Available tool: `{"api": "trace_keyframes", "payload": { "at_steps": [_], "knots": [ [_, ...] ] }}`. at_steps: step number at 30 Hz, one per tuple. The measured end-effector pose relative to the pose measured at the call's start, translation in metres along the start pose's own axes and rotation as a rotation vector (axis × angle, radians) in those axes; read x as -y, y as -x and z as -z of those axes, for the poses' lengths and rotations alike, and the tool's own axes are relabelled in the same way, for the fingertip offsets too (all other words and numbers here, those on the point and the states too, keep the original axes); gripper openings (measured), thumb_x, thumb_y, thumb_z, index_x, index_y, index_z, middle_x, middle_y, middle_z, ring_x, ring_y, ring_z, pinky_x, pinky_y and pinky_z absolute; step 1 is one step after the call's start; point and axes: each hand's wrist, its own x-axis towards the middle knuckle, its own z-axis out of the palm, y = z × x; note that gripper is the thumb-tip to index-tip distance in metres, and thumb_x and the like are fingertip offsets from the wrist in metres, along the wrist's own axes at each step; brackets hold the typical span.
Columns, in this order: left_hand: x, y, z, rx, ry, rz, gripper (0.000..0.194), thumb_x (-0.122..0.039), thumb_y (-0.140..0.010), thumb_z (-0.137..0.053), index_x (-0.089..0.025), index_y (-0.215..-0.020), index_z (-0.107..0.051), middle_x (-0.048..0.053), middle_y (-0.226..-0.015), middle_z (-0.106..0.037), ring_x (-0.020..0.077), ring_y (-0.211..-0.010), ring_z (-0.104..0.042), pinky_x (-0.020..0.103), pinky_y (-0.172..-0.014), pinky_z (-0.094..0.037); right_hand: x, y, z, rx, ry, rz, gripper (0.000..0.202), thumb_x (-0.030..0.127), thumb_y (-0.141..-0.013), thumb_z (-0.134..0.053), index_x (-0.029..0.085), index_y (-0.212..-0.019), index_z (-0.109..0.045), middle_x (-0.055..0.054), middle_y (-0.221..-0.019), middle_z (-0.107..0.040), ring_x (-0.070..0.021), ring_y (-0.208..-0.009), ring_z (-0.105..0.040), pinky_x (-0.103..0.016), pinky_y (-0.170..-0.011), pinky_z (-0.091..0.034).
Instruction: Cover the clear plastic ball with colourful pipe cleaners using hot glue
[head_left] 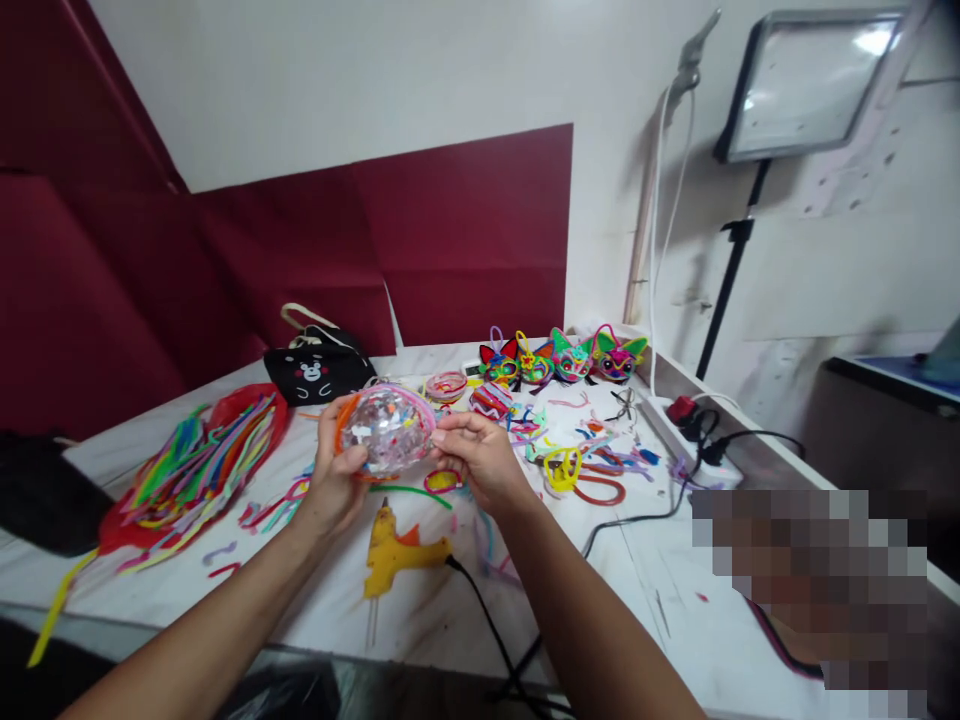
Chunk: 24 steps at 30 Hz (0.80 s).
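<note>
A clear round plastic ball point(391, 436), edged with orange and pink fuzzy pipe cleaners, is held up above the table. My left hand point(337, 460) is closed around its left side, thumb on the front. At the ball's right edge, my right hand point(474, 455) pinches with thumb and fingertips; whatever small piece sits between them is hidden. Below the hands lies a yellow hot glue gun point(394, 555) with its nozzle pointing up and away. A green pipe cleaner point(420, 492) lies just beyond it.
A red bag of pipe cleaners point(202, 470) lies left, near a black bear-face bag point(315, 370). Several colourful cat-face ornaments point(574, 358) stand at the back. Scissors point(581, 465), scraps and a power strip point(694, 450) are to the right. The glue gun's black cord point(487, 620) trails off the front.
</note>
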Motion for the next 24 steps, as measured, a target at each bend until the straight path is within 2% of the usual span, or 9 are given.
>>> {"api": "trace_keyframes", "payload": {
  "at_steps": [5,10,17,24],
  "knots": [
    [0.0,0.011,0.006,-0.062,0.008,0.022,0.08,-0.04,-0.044,-0.092,-0.031,-0.117,-0.061,0.003,-0.119,-0.064,0.0225,-0.103,-0.062,0.027,-0.076,-0.055,-0.005,0.002,-0.002,-0.013,0.051,-0.029,0.045,0.034,-0.046,-0.092,0.017,-0.077,-0.063,0.003,-0.059,-0.067,-0.011,-0.053,-0.063,-0.019,-0.046,-0.048],
    [0.0,0.019,0.016,-0.075,0.012,0.062,0.079,-0.042,-0.049,-0.09,-0.033,-0.121,-0.059,0.003,-0.127,-0.062,0.0237,-0.11,-0.06,0.027,-0.079,-0.055,-0.013,0.003,-0.006,-0.023,0.121,-0.017,0.043,0.036,-0.047,-0.091,0.018,-0.074,-0.062,0.003,-0.057,-0.066,-0.0101,-0.048,-0.059,-0.02,-0.045,-0.046],
    [0.001,0.015,0.024,-0.06,0.049,0.105,0.08,-0.042,-0.046,-0.092,-0.033,-0.119,-0.062,0.003,-0.125,-0.063,0.0245,-0.106,-0.062,0.03,-0.077,-0.058,-0.013,0.006,-0.013,-0.055,0.213,0.09,0.033,0.028,-0.049,-0.091,0.018,-0.07,-0.067,0.004,-0.06,-0.064,-0.0093,-0.054,-0.056,-0.022,-0.054,-0.047],
    [0.002,0.008,0.03,-0.004,0.053,0.14,0.081,-0.044,-0.043,-0.094,-0.035,-0.116,-0.062,0.002,-0.12,-0.065,0.0254,-0.098,-0.065,0.03,-0.068,-0.059,-0.019,0.004,-0.017,-0.052,0.229,0.082,0.031,0.03,-0.049,-0.09,0.018,-0.067,-0.069,0.004,-0.056,-0.064,-0.0093,-0.05,-0.055,-0.023,-0.053,-0.045]
  ]
}}
